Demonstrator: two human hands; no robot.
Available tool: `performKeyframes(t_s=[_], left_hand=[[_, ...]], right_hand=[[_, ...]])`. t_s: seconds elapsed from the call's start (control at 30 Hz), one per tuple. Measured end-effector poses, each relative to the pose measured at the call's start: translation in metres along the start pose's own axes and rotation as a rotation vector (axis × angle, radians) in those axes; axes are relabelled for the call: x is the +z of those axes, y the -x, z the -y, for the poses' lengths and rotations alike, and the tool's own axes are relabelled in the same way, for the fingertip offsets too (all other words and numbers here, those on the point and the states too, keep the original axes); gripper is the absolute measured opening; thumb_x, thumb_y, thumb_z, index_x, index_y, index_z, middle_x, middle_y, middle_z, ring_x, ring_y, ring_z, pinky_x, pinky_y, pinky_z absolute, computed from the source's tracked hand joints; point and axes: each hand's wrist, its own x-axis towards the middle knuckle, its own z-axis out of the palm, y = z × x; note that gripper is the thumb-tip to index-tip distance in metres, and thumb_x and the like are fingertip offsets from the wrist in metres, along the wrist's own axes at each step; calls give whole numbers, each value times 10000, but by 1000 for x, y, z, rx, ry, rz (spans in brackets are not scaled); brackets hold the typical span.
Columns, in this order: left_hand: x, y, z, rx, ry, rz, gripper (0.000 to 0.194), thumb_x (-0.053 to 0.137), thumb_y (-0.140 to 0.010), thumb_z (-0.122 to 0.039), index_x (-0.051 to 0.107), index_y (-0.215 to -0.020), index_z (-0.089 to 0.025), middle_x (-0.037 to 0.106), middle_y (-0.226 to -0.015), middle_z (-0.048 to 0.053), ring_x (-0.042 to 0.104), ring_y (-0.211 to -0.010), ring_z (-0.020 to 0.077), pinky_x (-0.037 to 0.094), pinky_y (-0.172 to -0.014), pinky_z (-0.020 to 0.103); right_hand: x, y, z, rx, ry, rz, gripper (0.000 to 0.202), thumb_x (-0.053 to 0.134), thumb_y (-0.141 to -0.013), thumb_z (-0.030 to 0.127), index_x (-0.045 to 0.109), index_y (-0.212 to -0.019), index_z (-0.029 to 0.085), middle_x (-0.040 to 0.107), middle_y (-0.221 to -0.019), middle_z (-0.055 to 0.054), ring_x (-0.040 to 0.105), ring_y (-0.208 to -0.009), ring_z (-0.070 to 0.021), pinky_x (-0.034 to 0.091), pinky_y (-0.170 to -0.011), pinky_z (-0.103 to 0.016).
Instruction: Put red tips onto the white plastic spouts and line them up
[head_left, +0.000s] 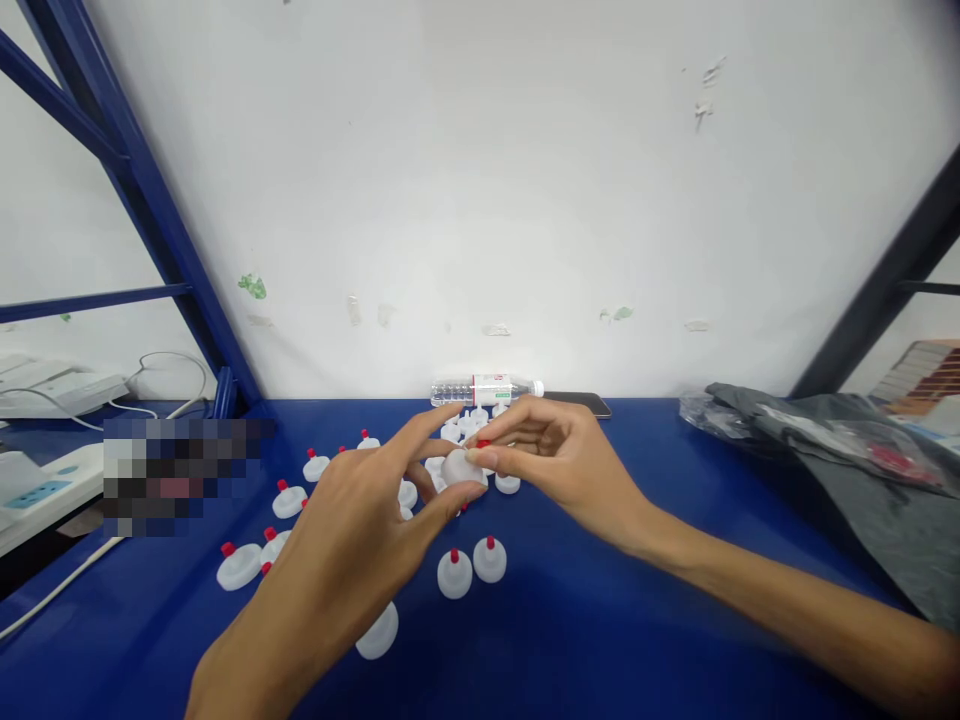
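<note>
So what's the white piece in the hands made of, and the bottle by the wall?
The white piece looks like plastic, probably: smooth, pale and slightly cloudy, though part of it is hidden. The bottle seems to be clear, shiny plastic: its ridged body is see-through and catches bright glints.

Before me, glossy blue worktop [637,630]. White red-tipped caps [240,567] strewn across left part, some partly hidden from me. Nearer me, pair [454,576] close together, tips up. More white pieces [451,433] crowded farther back. Behind them, clear bottle [491,389] on side, dark slab [592,402] just beside. At right, grey bag [840,500].
</note>
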Motion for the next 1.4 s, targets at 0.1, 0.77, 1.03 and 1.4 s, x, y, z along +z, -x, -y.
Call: performKeyframes(t_s=[0.1,0.77,1.03,1.4], left_hand=[[0,1,2,-18,-10,48,579,614,-955,-597,502,-1477,-376,813,-1114,-52,777,-891,219,584,-772,324],[-23,3,16,-71,-223,-55,449,486,-995,-611,716,-1235,-309,782,-1178,15,663,-582,172,567,-829,423],[-19,4,17,-52,-208,-54,388,516,-992,-585,729,-1197,-334,786,-1142,5,734,-1025,293,553,-936,458],[0,6,12,-27,-185,48,452,516,-1006,-545,662,-1356,-300,766,-1208,39,725,-1082,301,522,-604,319]], right_hand=[[-5,-2,4,-31,115,36,167,826,-846,352,752,-895,210,801,-957,-34,763,-871,-178,609,-767,-297],[-20,-8,-15,348,741,482,187,883,-764,222,778,-908,168,804,-788,-21,755,-720,-179,493,-602,-239],[-35,-14,-13,122,1130,192,226,670,-967,433,818,-1022,272,822,-875,-23,741,-719,-202,461,-606,-292],[-31,-13,3,10,907,154,130,709,-945,292,817,-882,253,791,-786,15,707,-660,-150,485,-609,-279]])
